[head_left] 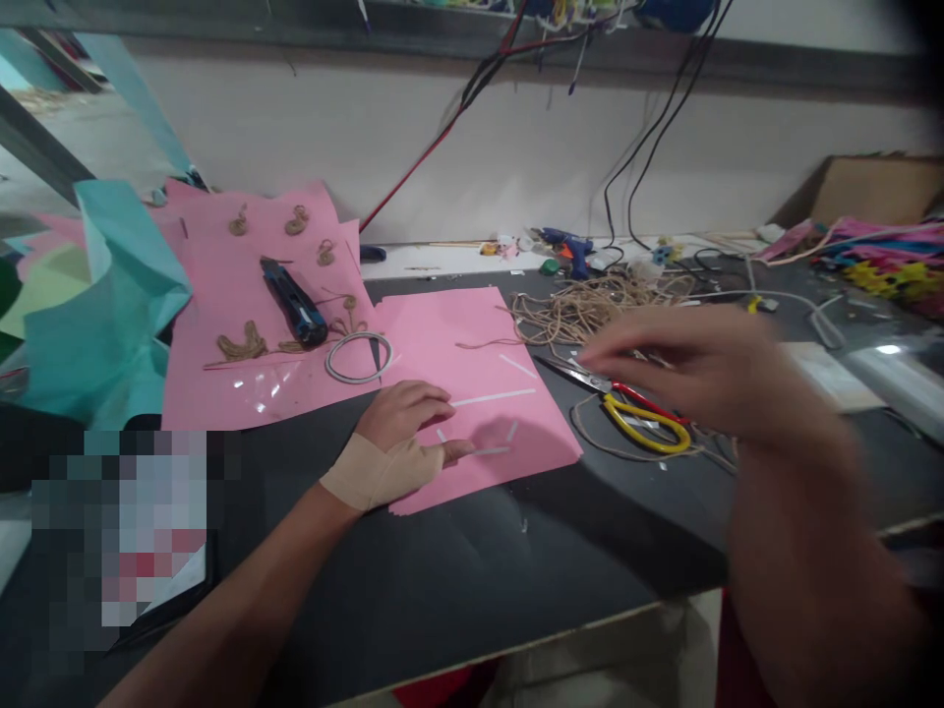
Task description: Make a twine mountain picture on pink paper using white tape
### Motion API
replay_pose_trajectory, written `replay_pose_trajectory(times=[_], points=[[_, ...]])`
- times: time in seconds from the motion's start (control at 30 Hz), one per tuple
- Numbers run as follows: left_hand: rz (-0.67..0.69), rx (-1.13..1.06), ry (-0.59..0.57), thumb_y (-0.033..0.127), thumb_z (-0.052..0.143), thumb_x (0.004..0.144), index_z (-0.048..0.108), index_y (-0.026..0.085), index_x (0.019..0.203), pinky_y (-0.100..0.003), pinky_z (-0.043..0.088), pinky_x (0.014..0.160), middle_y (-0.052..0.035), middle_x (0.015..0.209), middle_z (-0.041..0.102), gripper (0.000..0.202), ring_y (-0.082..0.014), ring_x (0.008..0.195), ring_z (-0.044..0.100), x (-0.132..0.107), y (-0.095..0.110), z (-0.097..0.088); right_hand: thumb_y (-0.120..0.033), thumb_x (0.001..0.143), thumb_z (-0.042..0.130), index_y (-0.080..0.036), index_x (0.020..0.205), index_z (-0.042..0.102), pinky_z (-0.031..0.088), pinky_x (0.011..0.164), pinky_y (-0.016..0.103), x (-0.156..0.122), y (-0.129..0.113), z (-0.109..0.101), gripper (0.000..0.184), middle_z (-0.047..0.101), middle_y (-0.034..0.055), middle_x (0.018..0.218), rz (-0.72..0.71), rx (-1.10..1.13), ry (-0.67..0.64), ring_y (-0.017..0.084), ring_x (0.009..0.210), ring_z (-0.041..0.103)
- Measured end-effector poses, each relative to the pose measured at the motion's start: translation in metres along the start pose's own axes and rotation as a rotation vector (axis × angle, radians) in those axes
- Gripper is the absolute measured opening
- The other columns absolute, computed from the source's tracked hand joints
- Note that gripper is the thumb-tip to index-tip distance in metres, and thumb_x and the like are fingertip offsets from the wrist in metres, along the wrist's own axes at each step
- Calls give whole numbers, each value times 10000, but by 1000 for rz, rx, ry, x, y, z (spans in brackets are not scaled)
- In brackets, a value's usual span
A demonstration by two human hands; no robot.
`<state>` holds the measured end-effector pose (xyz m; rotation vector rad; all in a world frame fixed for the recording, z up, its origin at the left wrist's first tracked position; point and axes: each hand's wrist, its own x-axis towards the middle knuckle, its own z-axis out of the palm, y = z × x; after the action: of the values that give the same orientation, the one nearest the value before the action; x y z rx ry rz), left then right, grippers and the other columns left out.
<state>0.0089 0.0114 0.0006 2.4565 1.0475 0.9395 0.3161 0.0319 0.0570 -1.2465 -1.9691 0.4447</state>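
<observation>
My left hand (402, 433), with a beige wrap around the wrist and thumb base, lies on the left edge of a pink paper sheet (442, 334). Its fingers rest on the paper, thumb apart from them. Thin white strips (494, 397) lie on the sheet, some beside my fingertips. Blurred by motion, my right hand (685, 369) hovers over the scissors (649, 423) with red and yellow handles; whether it holds anything is hidden. Behind it is a tangle of brown twine (590, 305).
At left, another pink sheet (221, 256) carries a box cutter (293, 303), a metal ring (359, 357) and small coiled twine pieces (243, 340). Crumpled teal paper (103, 295) stands beside it. A blue glue gun (571, 246) lies by the wall. Dark cables hang down behind.
</observation>
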Motion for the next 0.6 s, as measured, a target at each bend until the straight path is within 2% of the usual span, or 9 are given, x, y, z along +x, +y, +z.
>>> replay_pose_trajectory(times=[0.07, 0.13, 0.27, 0.4, 0.6], points=[[6, 0, -5, 492, 774, 770, 722, 176, 934, -448, 544, 887, -105, 1051, 736, 360, -251, 1002, 677, 0, 0, 0, -275, 896, 644, -275, 928, 758, 524, 817, 372, 7, 6, 5, 118, 751, 27, 957, -103, -187, -257, 223, 895, 684], [6, 0, -12, 493, 771, 772, 724, 168, 933, -450, 544, 885, -109, 1046, 736, 366, -253, 999, 678, 1, 1, -1, -250, 925, 582, -243, 948, 756, 521, 856, 368, 13, 18, 16, 175, 756, 37, 982, -147, -266, -341, 217, 935, 689], [7, 1, -18, 501, 773, 765, 729, 169, 928, -454, 544, 890, -109, 1047, 737, 373, -257, 998, 679, 2, 0, -1, -218, 935, 552, -236, 951, 759, 503, 939, 354, 15, 40, 34, 209, 751, 38, 1047, -187, -279, -338, 196, 1017, 678], [7, 1, -18, 492, 772, 770, 730, 171, 934, -457, 544, 894, -110, 1054, 736, 362, -261, 1005, 676, 1, 0, 0, -224, 930, 572, -251, 909, 770, 504, 942, 347, 12, 44, 32, 201, 761, 16, 1032, -192, -289, -340, 191, 1012, 684], [22, 3, -12, 495, 766, 777, 727, 169, 940, -466, 546, 893, -111, 1045, 735, 366, -261, 1001, 677, 0, -1, 1, -229, 948, 555, -228, 956, 775, 507, 943, 328, 11, 45, 30, 220, 760, 22, 1065, -242, -353, -371, 189, 1023, 689]])
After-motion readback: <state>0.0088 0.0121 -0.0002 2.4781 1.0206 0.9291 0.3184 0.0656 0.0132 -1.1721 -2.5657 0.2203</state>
